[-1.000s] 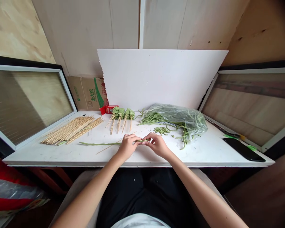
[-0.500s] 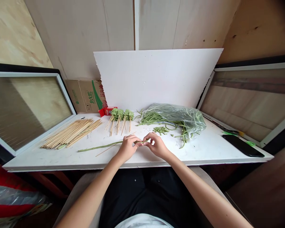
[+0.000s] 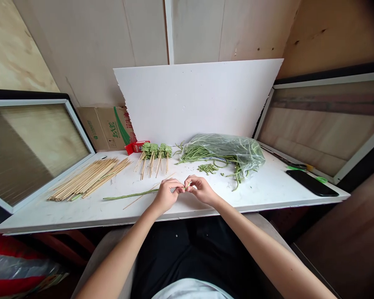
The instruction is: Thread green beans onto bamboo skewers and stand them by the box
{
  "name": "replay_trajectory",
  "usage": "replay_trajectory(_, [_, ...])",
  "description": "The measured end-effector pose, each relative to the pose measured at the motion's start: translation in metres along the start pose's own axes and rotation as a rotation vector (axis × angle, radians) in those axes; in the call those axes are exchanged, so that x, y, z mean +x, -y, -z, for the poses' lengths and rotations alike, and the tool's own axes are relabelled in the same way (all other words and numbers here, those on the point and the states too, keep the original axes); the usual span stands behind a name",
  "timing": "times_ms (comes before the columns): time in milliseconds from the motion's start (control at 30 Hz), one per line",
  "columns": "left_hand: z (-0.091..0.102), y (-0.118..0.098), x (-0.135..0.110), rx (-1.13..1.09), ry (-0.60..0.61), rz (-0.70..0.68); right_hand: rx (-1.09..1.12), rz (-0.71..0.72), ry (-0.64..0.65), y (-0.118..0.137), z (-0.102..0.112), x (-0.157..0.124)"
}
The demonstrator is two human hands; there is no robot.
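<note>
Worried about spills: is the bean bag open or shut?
Open: long beans spill out of the plastic bag at its left end, onto the table.

White table, long bean, bamboo skewers, bagged beans, phone

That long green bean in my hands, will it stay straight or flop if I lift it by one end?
Probably flop: the long bean is thin and trails far left from the left hand and right hand. Likely light, being so slender. It should bend rather than snap, since beans by the bag lie curved.
</note>
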State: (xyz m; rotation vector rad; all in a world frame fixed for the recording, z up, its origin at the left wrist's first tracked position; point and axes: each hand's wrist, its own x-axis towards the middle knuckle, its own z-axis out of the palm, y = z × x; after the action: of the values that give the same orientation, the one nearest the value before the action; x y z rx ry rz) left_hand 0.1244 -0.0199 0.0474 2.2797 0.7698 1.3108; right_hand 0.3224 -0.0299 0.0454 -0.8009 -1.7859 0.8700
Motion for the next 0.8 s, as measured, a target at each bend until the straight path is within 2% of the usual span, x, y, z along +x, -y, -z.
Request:
replay_trajectory(133, [0.001, -0.002, 0.002, -0.017, 0.019, -0.022, 0.181, -0.079, 0.086, -0.008, 0.007, -0.001])
replay_trajectory(233, [0.008, 0.002, 0.002, -0.018, 0.017, 0.014, 0.167, -0.094, 0.019, -0.01, 0.023, 0.001])
replay_trajectory(300, [0.014, 0.005, 0.003, -0.019, 0.005, 0.05, 0.08, -0.102, -0.068, -0.01, 0.036, 0.003])
replay_trajectory(400, [0.019, 0.007, 0.004, -0.01, 0.013, 0.083, -0.215, -0.104, -0.151, -0.015, 0.048, 0.005])
replay_trajectory(500, [0.017, 0.008, 0.001, 0.007, 0.038, 0.104, -0.511, -0.068, -0.181, -0.029, 0.047, 0.002])
replay_trajectory(600, [0.011, 0.01, -0.002, -0.004, 0.027, 0.142, -0.662, -0.016, -0.164, -0.042, 0.042, -0.002])
replay_trajectory(700, [0.008, 0.01, -0.004, 0.002, 0.005, 0.155, -0.684, 0.033, -0.159, -0.039, 0.037, -0.003])
replay_trajectory(800, [0.008, 0.007, -0.005, 0.085, -0.042, 0.098, -0.579, 0.032, -0.126, -0.02, 0.028, -0.001])
